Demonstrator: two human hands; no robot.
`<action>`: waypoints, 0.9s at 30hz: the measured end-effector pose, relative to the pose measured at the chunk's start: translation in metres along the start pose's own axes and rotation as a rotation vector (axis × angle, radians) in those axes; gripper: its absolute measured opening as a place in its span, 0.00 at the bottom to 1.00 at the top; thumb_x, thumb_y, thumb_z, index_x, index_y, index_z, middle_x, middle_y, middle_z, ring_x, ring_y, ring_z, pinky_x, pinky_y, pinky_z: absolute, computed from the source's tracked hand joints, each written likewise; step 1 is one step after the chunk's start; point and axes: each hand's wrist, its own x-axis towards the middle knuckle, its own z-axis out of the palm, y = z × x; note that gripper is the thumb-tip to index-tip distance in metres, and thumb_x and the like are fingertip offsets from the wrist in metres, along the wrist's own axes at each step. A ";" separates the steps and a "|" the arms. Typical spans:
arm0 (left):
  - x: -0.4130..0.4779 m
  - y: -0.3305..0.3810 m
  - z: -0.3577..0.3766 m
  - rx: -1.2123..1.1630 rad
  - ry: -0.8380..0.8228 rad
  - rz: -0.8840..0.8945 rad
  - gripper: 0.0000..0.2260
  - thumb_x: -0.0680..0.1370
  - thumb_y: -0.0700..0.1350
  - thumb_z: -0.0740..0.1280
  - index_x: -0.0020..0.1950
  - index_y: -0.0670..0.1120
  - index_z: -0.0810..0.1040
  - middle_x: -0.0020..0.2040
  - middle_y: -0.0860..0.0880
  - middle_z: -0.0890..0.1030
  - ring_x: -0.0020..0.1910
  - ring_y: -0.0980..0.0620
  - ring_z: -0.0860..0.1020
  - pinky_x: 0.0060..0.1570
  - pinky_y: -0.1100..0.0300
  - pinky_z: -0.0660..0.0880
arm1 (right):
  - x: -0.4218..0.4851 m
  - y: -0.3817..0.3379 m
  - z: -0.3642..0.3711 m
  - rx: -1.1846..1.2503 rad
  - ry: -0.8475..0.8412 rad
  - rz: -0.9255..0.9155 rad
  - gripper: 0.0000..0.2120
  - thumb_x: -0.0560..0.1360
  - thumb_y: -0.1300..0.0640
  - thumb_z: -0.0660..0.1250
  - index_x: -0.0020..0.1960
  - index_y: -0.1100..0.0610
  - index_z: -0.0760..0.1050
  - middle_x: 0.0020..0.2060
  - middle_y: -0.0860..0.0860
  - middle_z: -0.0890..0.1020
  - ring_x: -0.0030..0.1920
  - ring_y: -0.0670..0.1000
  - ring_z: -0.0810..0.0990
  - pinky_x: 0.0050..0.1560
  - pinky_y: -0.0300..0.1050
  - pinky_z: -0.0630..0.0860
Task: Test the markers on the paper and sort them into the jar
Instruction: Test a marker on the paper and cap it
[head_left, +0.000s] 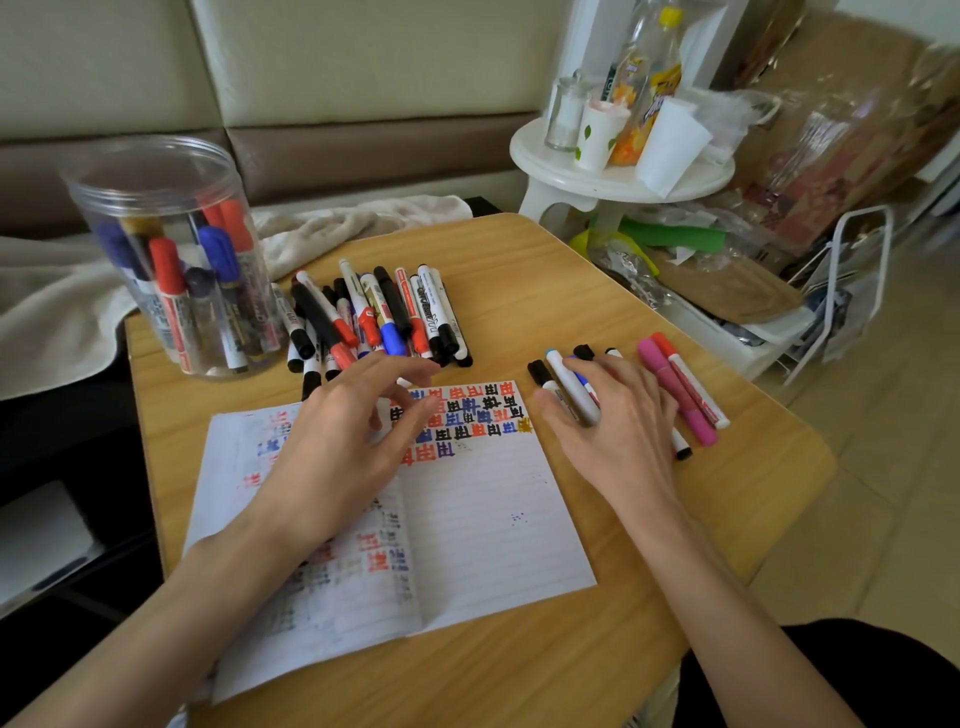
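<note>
White stool (540, 156) is standing at 1 o'clock — bottles (636, 88) and cups (597, 132) sitting on it; cream towel (337, 228) is lying at 11 o'clock.

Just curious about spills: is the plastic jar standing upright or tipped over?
Upright: the jar stands on its base, with markers leaning inside.

The right hand (613, 415) covers much of the right row of white and pink markers (675, 395). The left hand (343, 441) hides some writing on the white lined paper (493, 519). Print on the far pile of red, blue and black markers (395, 306) is unreadably small.
</note>
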 end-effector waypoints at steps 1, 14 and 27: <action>0.000 0.000 0.000 0.004 -0.001 -0.002 0.14 0.80 0.53 0.67 0.65 0.53 0.80 0.56 0.61 0.80 0.53 0.63 0.80 0.45 0.65 0.76 | 0.000 0.000 0.000 0.003 -0.001 -0.002 0.23 0.77 0.35 0.69 0.67 0.45 0.80 0.65 0.48 0.79 0.73 0.53 0.70 0.70 0.58 0.62; 0.007 0.010 0.011 -0.003 -0.086 0.068 0.17 0.79 0.56 0.67 0.66 0.54 0.79 0.56 0.62 0.79 0.55 0.62 0.79 0.48 0.68 0.75 | 0.031 0.051 -0.056 -0.043 -0.036 0.193 0.31 0.76 0.28 0.62 0.73 0.44 0.74 0.76 0.51 0.71 0.78 0.55 0.63 0.77 0.62 0.55; 0.025 0.017 0.033 0.015 -0.137 0.090 0.19 0.77 0.60 0.67 0.66 0.55 0.79 0.56 0.61 0.80 0.54 0.63 0.80 0.51 0.60 0.78 | 0.026 0.089 -0.056 0.007 -0.043 0.194 0.26 0.79 0.34 0.66 0.70 0.47 0.77 0.71 0.53 0.76 0.73 0.56 0.72 0.75 0.60 0.62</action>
